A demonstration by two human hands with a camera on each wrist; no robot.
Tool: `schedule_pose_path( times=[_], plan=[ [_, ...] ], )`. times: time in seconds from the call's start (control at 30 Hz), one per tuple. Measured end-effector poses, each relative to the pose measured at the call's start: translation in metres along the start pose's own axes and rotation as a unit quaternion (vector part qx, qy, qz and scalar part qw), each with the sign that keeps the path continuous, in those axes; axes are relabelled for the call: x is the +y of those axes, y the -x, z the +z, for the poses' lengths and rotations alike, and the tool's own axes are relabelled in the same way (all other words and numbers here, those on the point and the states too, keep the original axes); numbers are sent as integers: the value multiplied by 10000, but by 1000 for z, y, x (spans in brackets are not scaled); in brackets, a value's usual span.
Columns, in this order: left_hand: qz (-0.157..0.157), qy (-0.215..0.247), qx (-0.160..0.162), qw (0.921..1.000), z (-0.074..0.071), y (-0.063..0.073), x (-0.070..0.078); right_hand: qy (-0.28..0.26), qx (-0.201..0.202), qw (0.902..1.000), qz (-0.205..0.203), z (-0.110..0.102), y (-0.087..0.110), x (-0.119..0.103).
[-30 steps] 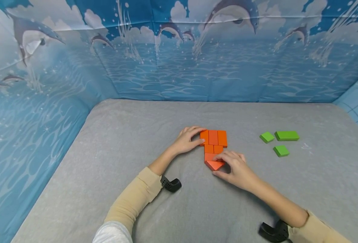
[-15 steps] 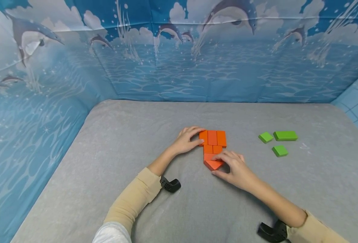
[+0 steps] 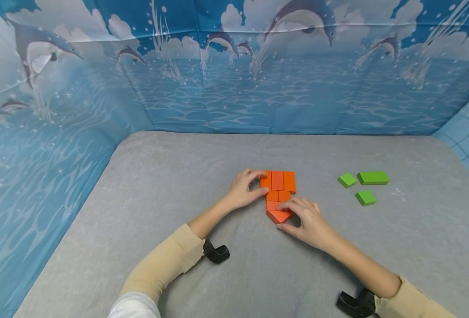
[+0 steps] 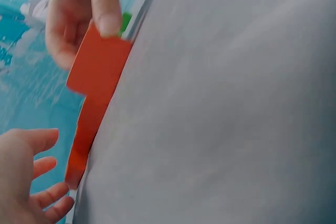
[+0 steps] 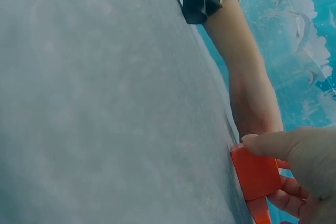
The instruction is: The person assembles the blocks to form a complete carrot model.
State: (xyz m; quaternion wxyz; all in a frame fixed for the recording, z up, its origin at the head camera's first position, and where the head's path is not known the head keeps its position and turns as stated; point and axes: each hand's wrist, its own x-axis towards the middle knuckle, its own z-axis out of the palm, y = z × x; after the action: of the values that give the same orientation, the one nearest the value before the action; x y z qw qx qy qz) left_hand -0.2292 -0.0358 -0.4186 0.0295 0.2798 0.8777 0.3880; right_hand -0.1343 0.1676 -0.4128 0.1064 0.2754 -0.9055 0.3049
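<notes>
Triangle (image 3: 278,216), likely light and stiff, suits an edge hold: right hand (image 3: 308,221) pinches it; beyond, left hand (image 3: 242,190) spreads loosely.

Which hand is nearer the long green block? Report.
Right. In the head view, the right hand, at the near end of the orange blocks, is below and left of the long green block; the left hand, at the orange blocks' far end, is farther left.

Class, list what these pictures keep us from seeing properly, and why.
Head: part of the orange blocks, covered by the right hand.
Left wrist: most of a green block, behind the right hand and orange blocks.
Right wrist: much of the left hand, behind the right hand.
</notes>
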Motion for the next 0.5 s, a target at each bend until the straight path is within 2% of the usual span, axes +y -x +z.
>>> schedule_pose_path(
  times=[0.13, 0.3, 0.5],
  plan=[
    [158, -304, 229, 9992, 7, 9, -1, -18, -32, 10000, 58, 0, 0, -1],
    [287, -464, 468, 9974, 13, 14, -5, 3, -75, 9999, 93, 0, 0, -1],
    [335, -705, 500, 9957, 16, 14, -8, 40, 13, 10000, 21, 0, 0, 0]
  ],
)
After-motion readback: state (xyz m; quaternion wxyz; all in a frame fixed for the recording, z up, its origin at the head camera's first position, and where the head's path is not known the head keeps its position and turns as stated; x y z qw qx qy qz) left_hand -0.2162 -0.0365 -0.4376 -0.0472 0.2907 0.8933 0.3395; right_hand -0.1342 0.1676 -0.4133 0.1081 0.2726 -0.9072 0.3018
